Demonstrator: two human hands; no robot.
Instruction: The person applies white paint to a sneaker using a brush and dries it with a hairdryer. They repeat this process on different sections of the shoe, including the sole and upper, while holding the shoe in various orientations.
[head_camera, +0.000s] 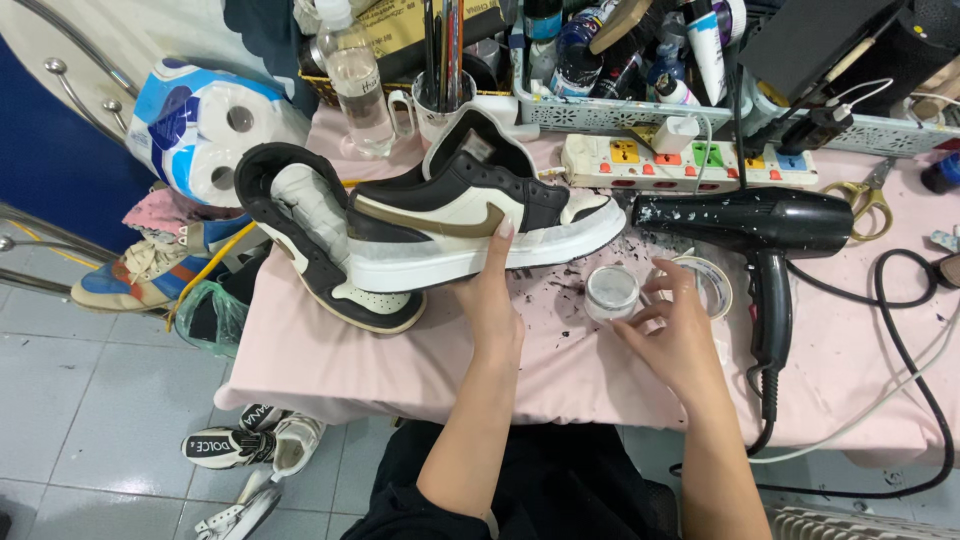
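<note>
My left hand grips the side of a black, white and brown sneaker, holding it on its side above the pink-covered table. A second matching sneaker lies under it at the left, sole edge up. My right hand holds a small round white jar on the table, fingers around its rim. A roll of clear tape sits just behind that hand.
A black hair dryer lies at the right, its cord trailing off the table. A white power strip, scissors, a basket of bottles, a cup of brushes, a water bottle. Toilet rolls and shoes stand at the left.
</note>
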